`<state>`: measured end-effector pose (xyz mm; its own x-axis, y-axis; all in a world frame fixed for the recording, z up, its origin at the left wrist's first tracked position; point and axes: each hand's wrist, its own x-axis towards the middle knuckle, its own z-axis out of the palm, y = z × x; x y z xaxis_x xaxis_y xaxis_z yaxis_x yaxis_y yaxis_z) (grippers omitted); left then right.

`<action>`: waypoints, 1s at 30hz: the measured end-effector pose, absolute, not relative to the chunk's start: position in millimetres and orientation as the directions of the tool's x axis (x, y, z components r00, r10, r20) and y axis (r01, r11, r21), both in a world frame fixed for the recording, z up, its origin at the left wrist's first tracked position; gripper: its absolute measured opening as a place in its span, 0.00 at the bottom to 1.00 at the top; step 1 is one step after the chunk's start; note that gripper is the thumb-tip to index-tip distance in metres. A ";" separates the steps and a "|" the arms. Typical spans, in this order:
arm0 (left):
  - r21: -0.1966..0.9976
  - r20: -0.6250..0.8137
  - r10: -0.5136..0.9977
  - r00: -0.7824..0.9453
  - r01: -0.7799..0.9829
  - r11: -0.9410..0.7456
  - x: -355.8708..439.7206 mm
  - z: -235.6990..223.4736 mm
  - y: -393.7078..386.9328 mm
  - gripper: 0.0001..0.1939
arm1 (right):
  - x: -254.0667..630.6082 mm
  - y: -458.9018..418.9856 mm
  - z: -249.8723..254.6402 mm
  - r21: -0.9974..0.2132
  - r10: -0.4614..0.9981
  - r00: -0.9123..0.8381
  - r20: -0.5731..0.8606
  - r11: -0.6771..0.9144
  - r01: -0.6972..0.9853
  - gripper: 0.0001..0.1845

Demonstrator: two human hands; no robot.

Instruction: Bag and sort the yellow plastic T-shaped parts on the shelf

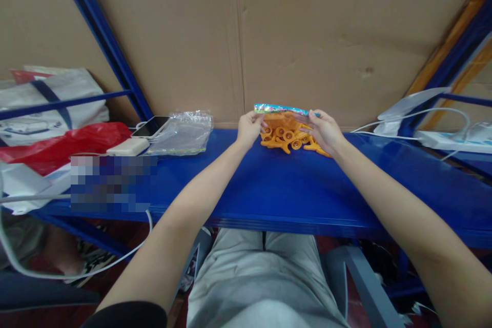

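Note:
Stretched between my two hands is a clear plastic bag with a bright blue printed strip (282, 108) along its upper edge. My left hand (250, 128) pinches its left end, and my right hand (323, 128) grips the right end with thumb and fingers. Behind and below the bag lies a pile of orange plastic pieces (282, 141) with round cup-like ends, on the blue table (292, 184). Some orange shows through the film; I cannot tell whether any pieces are inside.
Left on the table lie a stack of clear plastic bags (182, 133), a phone (150, 127), a white power bank (128, 147) and a red plastic bag (73, 146). White cables (418, 113) run at the right. A cardboard wall (238, 41) stands behind; another person's leg shows lower left.

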<state>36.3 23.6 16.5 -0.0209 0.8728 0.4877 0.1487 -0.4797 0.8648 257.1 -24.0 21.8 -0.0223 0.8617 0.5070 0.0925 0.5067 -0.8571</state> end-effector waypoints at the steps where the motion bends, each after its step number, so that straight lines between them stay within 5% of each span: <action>1: 0.860 0.502 0.863 -0.053 0.142 -0.491 36.5 17.2 26.1 0.05 | 255.1 -22.0 20.6 -0.858 0.862 -0.031 0.505 0.506 0.087 0.20; 7: 0.869 0.494 0.865 -0.087 0.064 -0.490 30.4 17.9 34.7 0.05 | 246.5 -2.0 19.1 -0.886 0.887 -0.001 0.461 0.461 0.046 0.19; 14: 0.986 0.167 0.986 0.000 -0.002 -0.167 21.4 8.6 23.2 0.16 | 240.9 7.4 33.1 -0.914 0.914 -0.003 0.405 0.405 0.006 0.18; 20: 0.986 0.155 0.980 -0.127 -0.050 -0.162 31.5 13.7 20.0 0.07 | 224.6 14.3 25.7 -0.925 0.925 0.030 0.379 0.380 -0.005 0.26; 23: 0.979 0.170 0.964 -0.205 -0.074 -0.188 37.3 15.4 17.4 0.07 | 214.4 24.6 22.3 -0.924 0.922 0.096 0.375 0.380 -0.041 0.20; 30: 0.943 0.220 0.949 -0.228 -0.200 -0.266 39.0 17.2 20.8 0.08 | 196.0 47.5 36.2 -0.759 0.730 0.237 0.641 0.648 0.057 0.14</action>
<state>39.0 20.8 17.2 -0.2280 0.9486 0.2195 -0.2000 -0.2663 0.9429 196.0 47.5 36.2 0.2374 0.7300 0.6409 0.0569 0.6482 -0.7593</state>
